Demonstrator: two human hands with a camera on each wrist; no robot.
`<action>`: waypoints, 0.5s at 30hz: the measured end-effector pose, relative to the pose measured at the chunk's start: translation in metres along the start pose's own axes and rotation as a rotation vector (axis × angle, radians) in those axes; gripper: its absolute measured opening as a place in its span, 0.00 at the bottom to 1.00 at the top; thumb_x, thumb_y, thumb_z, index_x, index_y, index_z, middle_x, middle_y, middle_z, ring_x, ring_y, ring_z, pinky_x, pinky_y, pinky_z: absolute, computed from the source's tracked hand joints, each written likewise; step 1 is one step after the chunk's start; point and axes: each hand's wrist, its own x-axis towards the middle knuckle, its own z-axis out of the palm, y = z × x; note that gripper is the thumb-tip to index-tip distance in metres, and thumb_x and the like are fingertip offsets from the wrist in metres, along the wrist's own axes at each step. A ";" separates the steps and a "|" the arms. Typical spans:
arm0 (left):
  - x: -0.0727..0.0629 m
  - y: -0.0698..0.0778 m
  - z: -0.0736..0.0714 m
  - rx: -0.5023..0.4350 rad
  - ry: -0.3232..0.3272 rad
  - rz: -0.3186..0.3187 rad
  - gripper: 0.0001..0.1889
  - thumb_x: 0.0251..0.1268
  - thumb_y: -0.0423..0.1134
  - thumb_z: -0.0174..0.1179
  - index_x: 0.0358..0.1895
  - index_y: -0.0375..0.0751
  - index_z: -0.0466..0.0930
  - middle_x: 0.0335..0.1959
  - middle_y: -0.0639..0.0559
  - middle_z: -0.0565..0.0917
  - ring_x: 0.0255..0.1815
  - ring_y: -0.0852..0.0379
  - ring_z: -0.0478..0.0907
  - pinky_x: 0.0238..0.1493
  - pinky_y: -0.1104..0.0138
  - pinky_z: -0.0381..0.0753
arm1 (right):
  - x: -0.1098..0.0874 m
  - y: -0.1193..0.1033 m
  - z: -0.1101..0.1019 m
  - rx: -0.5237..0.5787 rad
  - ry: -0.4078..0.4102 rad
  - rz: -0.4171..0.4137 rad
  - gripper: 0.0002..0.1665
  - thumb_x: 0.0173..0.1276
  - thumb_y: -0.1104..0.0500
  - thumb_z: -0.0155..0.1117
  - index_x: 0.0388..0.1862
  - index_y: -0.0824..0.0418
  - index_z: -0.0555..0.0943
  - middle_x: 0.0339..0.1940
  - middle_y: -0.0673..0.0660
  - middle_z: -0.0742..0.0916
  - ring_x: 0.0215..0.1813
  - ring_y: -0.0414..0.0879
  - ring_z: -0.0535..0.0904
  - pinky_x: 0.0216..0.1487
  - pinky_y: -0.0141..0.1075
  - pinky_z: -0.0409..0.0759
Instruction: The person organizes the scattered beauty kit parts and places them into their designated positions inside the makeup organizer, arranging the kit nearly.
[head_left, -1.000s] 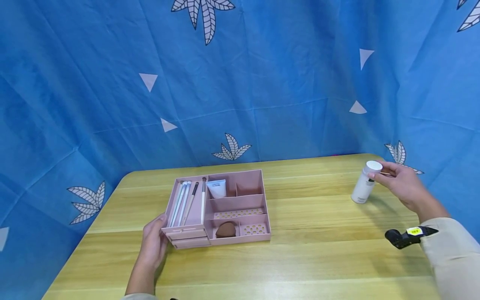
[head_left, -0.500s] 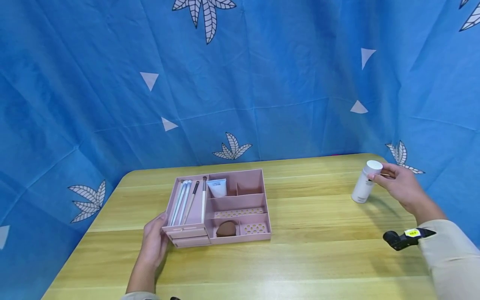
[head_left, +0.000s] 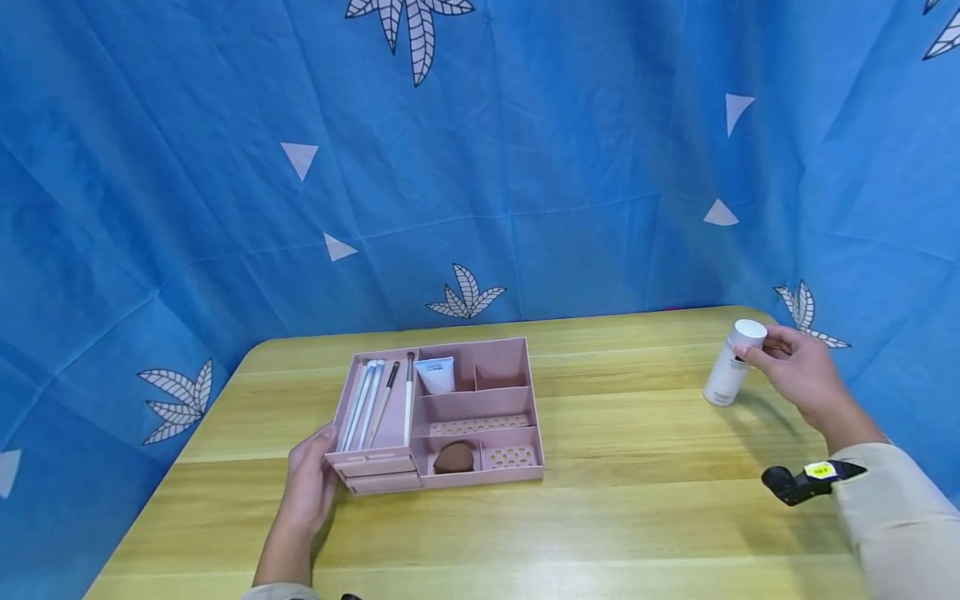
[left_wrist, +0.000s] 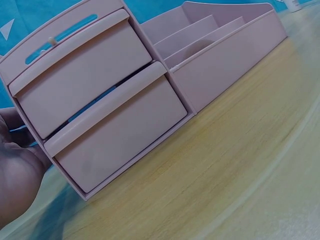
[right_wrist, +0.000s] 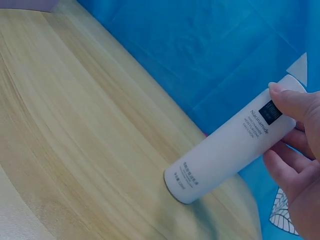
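Note:
My right hand [head_left: 806, 375] grips a white lotion bottle [right_wrist: 230, 142] near its top, thumb on one side and fingers on the other. The label in the right wrist view reads "Niacinamide moisturizing emulsion". Its base is at or close to the tabletop; I cannot tell whether they touch. At the left, my left hand [head_left: 307, 483] rests against the left side of a pink organizer [left_wrist: 112, 145], its fingers partly hidden behind that wall. Several makeup brushes [head_left: 370, 404] lie in the organizer's long left compartment. A small white tube [head_left: 437, 375] and a brown rounded item [head_left: 454, 457] sit in other compartments.
The organizer has two front drawers [left_wrist: 120, 132], both pushed in. Light wooden table [head_left: 600, 517] extends between the organizer and the bottle. A blue patterned curtain [head_left: 525, 167] hangs behind the table and along its left. A black wrist mount [head_left: 810, 482] sits at my right sleeve.
The view has shifted very slightly. Otherwise my right hand stays on the bottle and my left hand stays at the organizer, with only a slight shift of the right forearm.

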 end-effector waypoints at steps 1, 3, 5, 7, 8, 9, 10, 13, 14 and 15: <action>0.000 0.000 0.000 -0.001 -0.001 0.001 0.18 0.76 0.43 0.39 0.56 0.33 0.71 0.43 0.62 0.82 0.48 0.65 0.78 0.54 0.74 0.77 | 0.000 -0.001 0.000 0.002 0.006 0.004 0.42 0.70 0.44 0.53 0.68 0.74 0.59 0.64 0.74 0.70 0.63 0.65 0.69 0.39 0.18 0.77; 0.000 0.000 -0.001 -0.003 0.000 0.003 0.16 0.76 0.43 0.39 0.53 0.38 0.73 0.43 0.62 0.82 0.48 0.65 0.78 0.53 0.74 0.77 | -0.001 -0.004 0.001 0.006 0.013 0.012 0.43 0.70 0.43 0.52 0.69 0.74 0.58 0.64 0.74 0.70 0.64 0.66 0.67 0.40 0.19 0.78; 0.000 0.000 -0.001 -0.005 -0.001 0.010 0.15 0.76 0.42 0.39 0.50 0.41 0.75 0.43 0.61 0.82 0.47 0.64 0.78 0.53 0.73 0.78 | -0.001 -0.008 0.002 0.009 0.021 0.021 0.44 0.70 0.42 0.52 0.69 0.74 0.58 0.64 0.75 0.69 0.64 0.68 0.66 0.40 0.21 0.79; 0.000 0.000 -0.001 -0.005 -0.002 0.015 0.14 0.76 0.42 0.39 0.48 0.44 0.76 0.42 0.61 0.82 0.47 0.64 0.78 0.53 0.73 0.78 | -0.002 -0.012 0.004 0.007 0.035 0.026 0.44 0.69 0.42 0.52 0.69 0.74 0.58 0.64 0.74 0.70 0.63 0.66 0.67 0.39 0.20 0.78; 0.000 0.000 -0.001 -0.006 -0.003 0.017 0.14 0.76 0.42 0.40 0.48 0.46 0.77 0.42 0.61 0.82 0.47 0.64 0.78 0.53 0.73 0.78 | -0.002 -0.014 0.005 0.007 0.043 0.026 0.44 0.69 0.42 0.52 0.69 0.74 0.58 0.64 0.74 0.70 0.62 0.65 0.68 0.38 0.18 0.77; 0.000 0.000 -0.001 -0.007 -0.004 0.017 0.14 0.76 0.42 0.40 0.47 0.47 0.77 0.42 0.61 0.82 0.47 0.64 0.78 0.53 0.73 0.78 | -0.003 -0.016 0.006 0.007 0.051 0.025 0.44 0.69 0.42 0.53 0.69 0.73 0.59 0.63 0.73 0.71 0.60 0.62 0.70 0.37 0.17 0.75; 0.000 -0.001 -0.001 -0.010 -0.004 0.017 0.14 0.76 0.42 0.40 0.46 0.48 0.78 0.42 0.61 0.83 0.47 0.64 0.78 0.53 0.73 0.78 | -0.003 -0.019 0.007 0.005 0.060 0.026 0.44 0.69 0.41 0.53 0.69 0.73 0.59 0.63 0.72 0.71 0.60 0.61 0.71 0.36 0.17 0.74; 0.000 0.000 -0.001 -0.017 -0.002 0.012 0.14 0.76 0.42 0.40 0.45 0.49 0.78 0.41 0.60 0.83 0.46 0.64 0.79 0.52 0.73 0.78 | -0.004 -0.028 0.011 0.007 0.076 0.025 0.44 0.68 0.40 0.54 0.69 0.71 0.61 0.62 0.70 0.72 0.59 0.61 0.71 0.41 0.22 0.79; 0.000 0.000 -0.001 -0.016 -0.004 0.011 0.14 0.76 0.42 0.40 0.45 0.49 0.78 0.41 0.61 0.83 0.46 0.64 0.79 0.52 0.73 0.78 | -0.004 -0.032 0.013 0.012 0.078 0.023 0.44 0.68 0.40 0.54 0.69 0.70 0.61 0.62 0.69 0.72 0.59 0.60 0.71 0.45 0.28 0.81; 0.000 0.000 -0.001 -0.017 -0.004 0.011 0.14 0.76 0.42 0.40 0.45 0.48 0.78 0.41 0.60 0.83 0.46 0.64 0.79 0.52 0.73 0.78 | -0.004 -0.035 0.014 0.015 0.079 0.019 0.44 0.68 0.40 0.54 0.69 0.70 0.61 0.62 0.69 0.72 0.60 0.61 0.70 0.50 0.35 0.81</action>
